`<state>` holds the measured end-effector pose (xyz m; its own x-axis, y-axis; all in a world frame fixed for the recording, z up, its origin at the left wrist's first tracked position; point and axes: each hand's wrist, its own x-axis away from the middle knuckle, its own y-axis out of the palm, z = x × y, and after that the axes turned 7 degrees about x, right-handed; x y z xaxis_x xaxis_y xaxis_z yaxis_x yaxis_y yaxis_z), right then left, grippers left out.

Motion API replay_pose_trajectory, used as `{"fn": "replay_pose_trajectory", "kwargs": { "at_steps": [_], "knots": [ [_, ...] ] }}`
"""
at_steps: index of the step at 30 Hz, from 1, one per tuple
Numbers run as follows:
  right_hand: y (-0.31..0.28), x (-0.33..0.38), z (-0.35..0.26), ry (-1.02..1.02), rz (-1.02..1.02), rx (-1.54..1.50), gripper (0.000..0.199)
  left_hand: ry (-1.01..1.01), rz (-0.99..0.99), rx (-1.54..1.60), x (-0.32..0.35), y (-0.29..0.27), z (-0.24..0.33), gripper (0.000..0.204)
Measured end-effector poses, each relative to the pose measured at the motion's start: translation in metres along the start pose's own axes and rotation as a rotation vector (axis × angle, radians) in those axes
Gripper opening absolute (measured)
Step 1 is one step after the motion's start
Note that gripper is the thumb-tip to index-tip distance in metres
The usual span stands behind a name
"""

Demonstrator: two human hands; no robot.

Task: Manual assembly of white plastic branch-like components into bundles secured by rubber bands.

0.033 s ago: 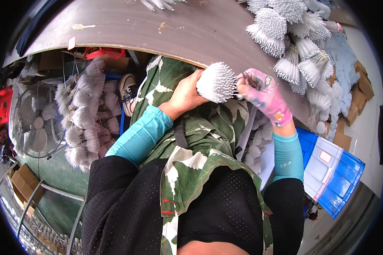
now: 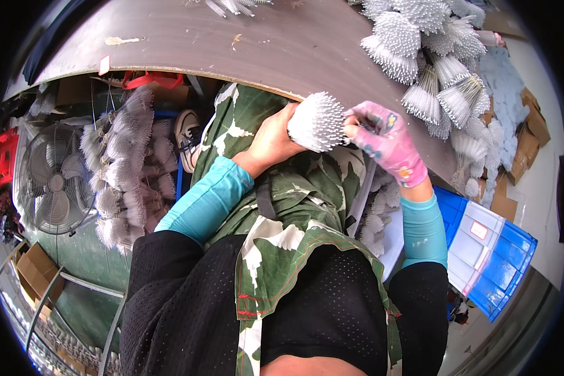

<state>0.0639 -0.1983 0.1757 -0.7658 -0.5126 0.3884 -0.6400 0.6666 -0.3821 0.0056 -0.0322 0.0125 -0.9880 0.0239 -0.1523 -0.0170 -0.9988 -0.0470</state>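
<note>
A round bundle [image 2: 318,122] of thin white sticks, bristly at its end, is clasped in the bare left hand [image 2: 272,139] at the brown tabletop [image 2: 244,44] edge; its sticks are pinched by the pink-gloved right hand [image 2: 382,139]; similar bundles [image 2: 432,56] are heaped beyond.

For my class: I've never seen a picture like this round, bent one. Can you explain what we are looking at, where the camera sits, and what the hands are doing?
The camera is worn on a person's head and looks down, so straight edges bend and the arms come in from below. No machine here: two human hands. The bare left hand grips a bundle of thin white sticks; the right hand, in a pink patterned glove, touches the bundle's tips. Ahead is a brown table with a pile of similar white bundles at its right. Beside the person stand a fan at the left and a blue crate at the right.
</note>
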Motion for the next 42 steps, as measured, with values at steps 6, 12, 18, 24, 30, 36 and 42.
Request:
{"fn": "replay_pose_trajectory", "kwargs": {
  "at_steps": [6,12,18,24,30,36,42],
  "knots": [
    [0.014,-0.005,-0.008,-0.384,0.064,0.576,0.018,0.003,-0.030,0.065,0.000,-0.001,0.004,0.064],
    [0.025,-0.004,-0.028,-0.448,0.104,0.996,0.036,-0.019,0.029,0.152,0.002,0.001,0.000,0.068],
    [0.018,-0.022,-0.050,-0.565,0.187,0.849,0.024,-0.155,-0.011,0.349,-0.001,-0.017,0.015,0.071],
    [-0.038,-0.072,-0.124,-0.636,0.764,0.177,0.021,-0.180,-0.051,0.383,0.002,-0.021,0.010,0.066],
    [-0.033,-0.233,-0.108,-0.893,0.857,0.196,0.011,-0.172,-0.070,0.503,0.000,-0.014,0.002,0.057],
    [-0.012,-0.172,-0.089,-0.651,0.545,-0.002,0.016,-0.117,-0.016,0.421,0.001,-0.018,0.004,0.048],
    [-0.020,-0.038,-0.052,0.149,-0.111,0.059,0.039,-0.085,0.016,0.399,0.001,-0.014,0.003,0.047]
  ]
}}
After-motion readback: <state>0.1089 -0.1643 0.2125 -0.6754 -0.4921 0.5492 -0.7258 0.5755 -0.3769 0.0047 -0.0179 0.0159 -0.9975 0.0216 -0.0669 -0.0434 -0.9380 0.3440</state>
